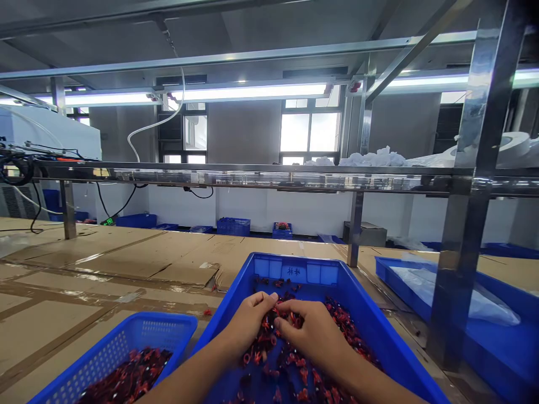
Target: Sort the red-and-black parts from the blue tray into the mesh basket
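Head view: left of the grip, a blue mesh basket (113, 331) sits on the cardboard sheeting (105, 252), holding a heap of dark red parts (130, 373). A stray red piece (206, 312) lies on the cardboard just beyond the basket's rim. At the centre, the left hand (248, 325) and right hand (314, 331) nearly meet inside a blue plastic crate (295, 269), both curled over a cluster of small red-and-black parts (269, 342). Neither is flat open, but I cannot tell whether either is pinching anything. More parts are scattered around and ahead of the grip. To its right stand a steel upright (461, 235) and a blue tray (404, 275) lined with clear plastic (442, 292). The parts seem prone to snagging, so lifting a clump could drag extras along. Any carried across the gap toward the basket could fall onto the cardboard.
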Available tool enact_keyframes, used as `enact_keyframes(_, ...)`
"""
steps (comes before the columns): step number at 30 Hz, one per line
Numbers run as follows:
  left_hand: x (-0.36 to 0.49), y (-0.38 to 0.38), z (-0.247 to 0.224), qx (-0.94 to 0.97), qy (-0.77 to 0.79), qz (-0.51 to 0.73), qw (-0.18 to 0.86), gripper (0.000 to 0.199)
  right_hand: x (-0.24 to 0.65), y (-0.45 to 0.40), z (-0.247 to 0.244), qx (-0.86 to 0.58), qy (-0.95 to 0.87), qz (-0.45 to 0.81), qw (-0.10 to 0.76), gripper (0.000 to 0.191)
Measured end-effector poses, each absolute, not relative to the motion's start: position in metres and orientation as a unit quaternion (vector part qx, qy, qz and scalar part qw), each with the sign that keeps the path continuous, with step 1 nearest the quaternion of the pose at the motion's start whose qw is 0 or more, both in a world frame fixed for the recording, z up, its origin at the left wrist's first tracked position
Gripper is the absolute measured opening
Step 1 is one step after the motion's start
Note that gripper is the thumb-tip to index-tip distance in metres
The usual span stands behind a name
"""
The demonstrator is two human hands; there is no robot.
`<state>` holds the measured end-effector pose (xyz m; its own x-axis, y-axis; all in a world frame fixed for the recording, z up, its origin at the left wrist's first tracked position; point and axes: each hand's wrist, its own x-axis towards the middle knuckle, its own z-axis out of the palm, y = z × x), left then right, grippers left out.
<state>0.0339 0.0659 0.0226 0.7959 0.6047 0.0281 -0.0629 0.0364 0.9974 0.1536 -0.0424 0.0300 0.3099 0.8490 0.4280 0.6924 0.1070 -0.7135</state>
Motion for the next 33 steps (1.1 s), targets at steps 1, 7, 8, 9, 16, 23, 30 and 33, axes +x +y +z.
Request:
enact_keyframes(1, 0.034, 0.065, 0.024, 0.646, 0.208, 0.244, 0.692, 0.045, 0.154, -0.041, 0.029, -0.662, -0.571, 0.094, 0.476, 0.023)
enact_keyframes(7, 0.033, 0.064, 0.027, 0.636, 0.230, 0.233, 0.699, 0.041, 0.157, -0.038, 0.033, -0.528, -0.389, 0.429, 0.621, 0.025)
enact_keyframes(8, 0.034, 0.064, 0.027, 0.639, 0.233, 0.232, 0.695, 0.040, 0.157, -0.039, 0.035, -0.493, -0.363, 0.474, 0.634, 0.025)
enact_keyframes(9, 0.034, 0.065, 0.025, 0.644, 0.234, 0.230, 0.691, 0.040, 0.157, -0.041, 0.037, -0.466, -0.349, 0.500, 0.641, 0.025)
enact_keyframes(16, 0.037, 0.072, 0.016, 0.679, 0.211, 0.231, 0.664, 0.039, 0.156, -0.048, 0.041, -0.415, -0.392, 0.508, 0.645, 0.018)
enact_keyframes(23, 0.045, 0.069, 0.002, 0.736, 0.234, 0.213, 0.599, 0.033, 0.156, -0.049, 0.037, -0.376, -0.395, 0.529, 0.651, 0.014)
enact_keyframes(30, 0.050, 0.066, -0.022, 0.762, 0.277, 0.228, 0.539, 0.025, 0.147, -0.054, 0.038, -0.406, -0.370, 0.509, 0.663, 0.020)
enact_keyframes(33, 0.051, 0.060, -0.030, 0.741, 0.296, 0.238, 0.554, 0.023, 0.137, -0.056, 0.041, -0.443, -0.335, 0.498, 0.666, 0.021)
